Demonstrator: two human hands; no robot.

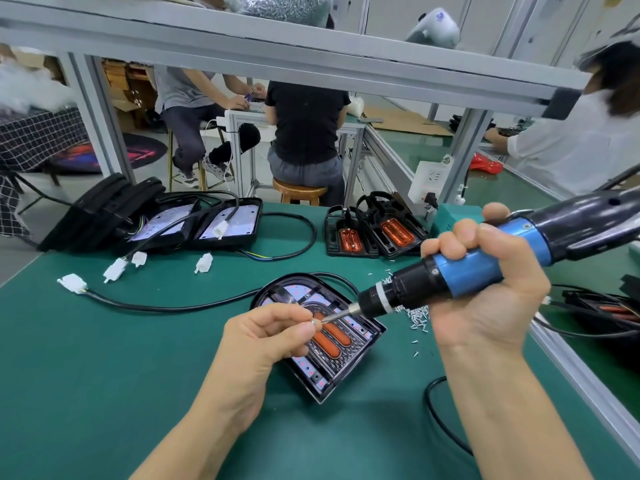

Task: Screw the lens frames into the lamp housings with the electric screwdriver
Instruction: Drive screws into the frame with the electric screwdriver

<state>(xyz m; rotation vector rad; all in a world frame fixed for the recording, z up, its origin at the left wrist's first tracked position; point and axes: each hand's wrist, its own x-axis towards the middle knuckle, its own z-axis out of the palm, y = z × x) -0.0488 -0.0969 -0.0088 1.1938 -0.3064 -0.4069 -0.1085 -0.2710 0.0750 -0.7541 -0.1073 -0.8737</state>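
A black lamp housing [372, 332] lies on the green mat in the middle, with a lens frame showing two orange lenses [332, 339] set inside it. My right hand [485, 296] grips the blue and black electric screwdriver [464, 271], its bit slanting down to the left over the housing. My left hand [273, 332] pinches a small screw [314, 321] right at the bit's tip, above the lens frame.
Loose screws [417, 315] lie in a pile right of the housing. Housings with white connectors [204, 223] sit at back left, lens frames with orange lenses [377, 233] at back right. A black cable [166, 306] crosses the mat. People work at benches beyond.
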